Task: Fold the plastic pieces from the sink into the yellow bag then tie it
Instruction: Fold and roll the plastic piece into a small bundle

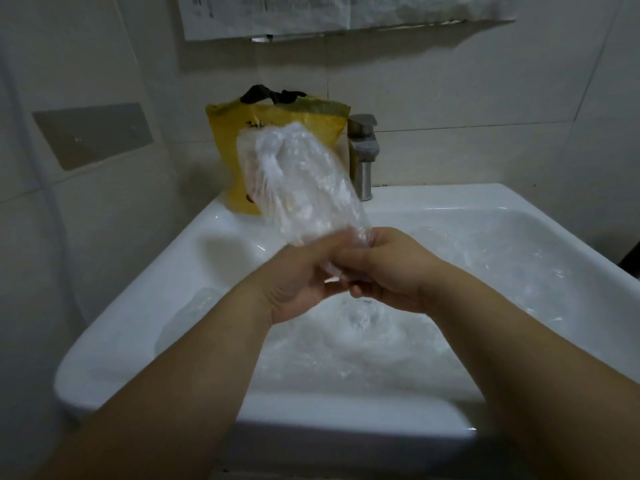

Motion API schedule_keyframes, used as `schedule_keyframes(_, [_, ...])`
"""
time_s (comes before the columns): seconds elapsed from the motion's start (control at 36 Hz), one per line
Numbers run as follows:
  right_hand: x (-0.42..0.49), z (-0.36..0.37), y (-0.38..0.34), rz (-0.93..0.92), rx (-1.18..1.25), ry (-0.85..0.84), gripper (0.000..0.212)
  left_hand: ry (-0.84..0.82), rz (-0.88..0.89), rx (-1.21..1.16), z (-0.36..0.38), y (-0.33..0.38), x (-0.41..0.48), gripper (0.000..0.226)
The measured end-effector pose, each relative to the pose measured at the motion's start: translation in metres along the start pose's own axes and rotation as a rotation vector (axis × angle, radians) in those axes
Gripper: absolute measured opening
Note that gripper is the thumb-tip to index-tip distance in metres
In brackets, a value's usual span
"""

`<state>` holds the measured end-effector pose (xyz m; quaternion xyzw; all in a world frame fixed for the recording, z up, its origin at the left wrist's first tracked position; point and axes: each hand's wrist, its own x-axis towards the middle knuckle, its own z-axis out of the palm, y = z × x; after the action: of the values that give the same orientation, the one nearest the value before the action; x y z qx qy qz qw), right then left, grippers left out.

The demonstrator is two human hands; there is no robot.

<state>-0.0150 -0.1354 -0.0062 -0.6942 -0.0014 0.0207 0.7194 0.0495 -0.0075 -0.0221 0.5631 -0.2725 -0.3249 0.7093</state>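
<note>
Clear plastic piece [298, 181], crumpled and see-through, held over the sink [138, 306] by its near end. Both hands meet there: left hand [301, 275] with fingers [332, 287] curled under the bunched end, right hand [391, 271] pinching the same end from the other side. Long axis runs from the fingers up and away, leaning left; the free end is loose, not yet folded. Yellow bag [225, 133] stands straight beyond that free end on the sink's back ledge, mouth upward, just left of the tap [362, 150]. Left hand is slightly the nearer to it. More plastic [381, 334] lies in the basin below the fingers. Judgement: fold the free end back toward the fingers first, then reach forward to the bag.
</note>
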Motion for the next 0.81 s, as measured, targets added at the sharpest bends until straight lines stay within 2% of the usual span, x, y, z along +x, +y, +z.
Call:
schedule_keyframes(0.06, [0.001, 0.003, 0.005, 0.003, -0.120, 0.013, 0.005, 0.107, -0.039, 0.063, 0.005, -0.003, 0.003, 0.035])
schedule_keyframes(0.14, [0.003, 0.007, 0.009, 0.006, -0.261, 0.022, 0.010, 0.227, -0.025, 0.013, 0.007, 0.004, 0.006, 0.023])
schedule_keyframes(0.28, [0.002, 0.000, 0.011, 0.087, -0.384, 0.001, 0.014, 0.363, 0.138, -0.284, -0.010, 0.021, 0.005, 0.008])
schedule_keyframes(0.39, [0.000, -0.007, 0.009, 0.155, -0.327, -0.016, 0.015, 0.483, 0.201, -0.499, -0.031, 0.028, 0.001, 0.013])
schedule_keyframes(0.5, [0.000, -0.011, 0.005, 0.147, -0.189, 0.038, 0.010, 0.371, 0.070, -0.495, -0.035, 0.025, -0.004, 0.047])
schedule_keyframes(0.53, [0.000, -0.012, 0.004, 0.150, -0.171, 0.047, 0.008, 0.362, 0.032, -0.499, -0.034, 0.024, -0.004, 0.049])
schedule_keyframes(0.61, [-0.001, -0.013, 0.000, 0.166, -0.125, 0.033, 0.007, 0.390, 0.034, -0.496, -0.035, 0.023, -0.002, 0.021])
schedule_keyframes(0.69, [0.002, -0.015, 0.000, 0.152, -0.103, 0.036, 0.029, 0.398, 0.103, -0.421, -0.040, 0.023, 0.002, 0.017])
schedule_keyframes(0.75, [0.005, -0.016, 0.001, 0.117, -0.138, 0.113, 0.042, 0.377, 0.124, -0.315, -0.040, 0.021, 0.003, 0.031])
schedule_keyframes(0.81, [0.006, -0.014, 0.001, 0.074, -0.154, 0.176, 0.045, 0.325, 0.119, -0.257, -0.034, 0.019, 0.003, 0.039])
